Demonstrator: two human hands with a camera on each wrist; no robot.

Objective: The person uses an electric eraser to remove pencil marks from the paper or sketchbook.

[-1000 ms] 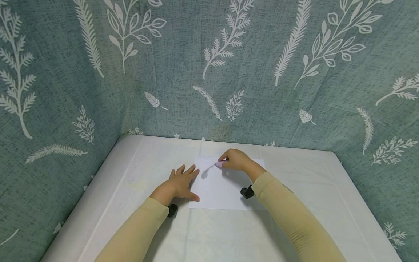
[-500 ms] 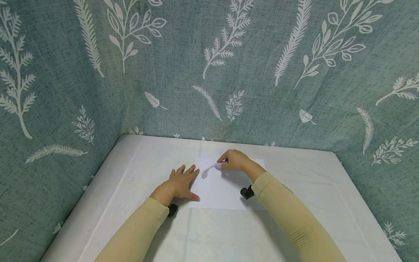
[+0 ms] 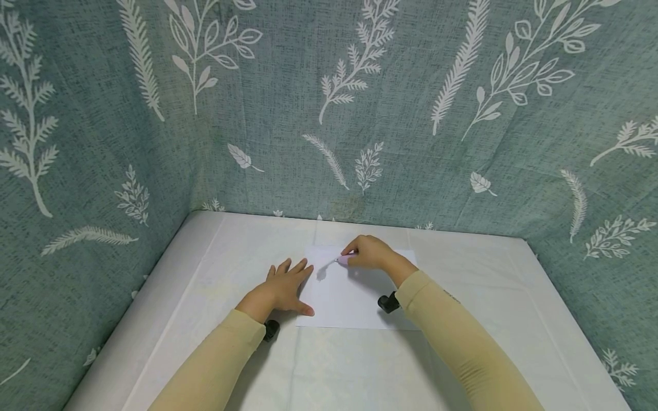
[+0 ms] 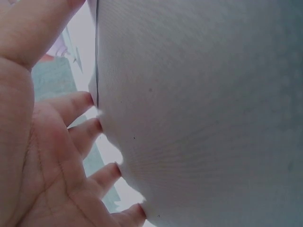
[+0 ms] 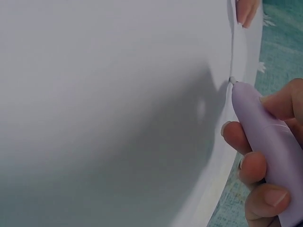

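Note:
A sheet of white paper lies flat on the white-covered table. My left hand rests at the paper's left edge, fingers spread and nearly straight, fingertips pressing down. Over the upper part of the sheet, my right hand grips a thick lavender pen-shaped tool between thumb and fingers. Its small, narrow tip points toward the left hand and meets the sheet, as the right wrist view shows. A soft shadow falls on the paper left of the tip. The tool's rear end is hidden by the right hand in the head view.
The table's white cover extends around the sheet on every side. Behind and beside it hangs a teal fabric with white leaf prints. A small black device is under the right wrist, and another black device under the left.
Between the first and second frames, the right hand and lavender tool shift slightly left and down over the paper. Since then they look still. The left hand stays in place.

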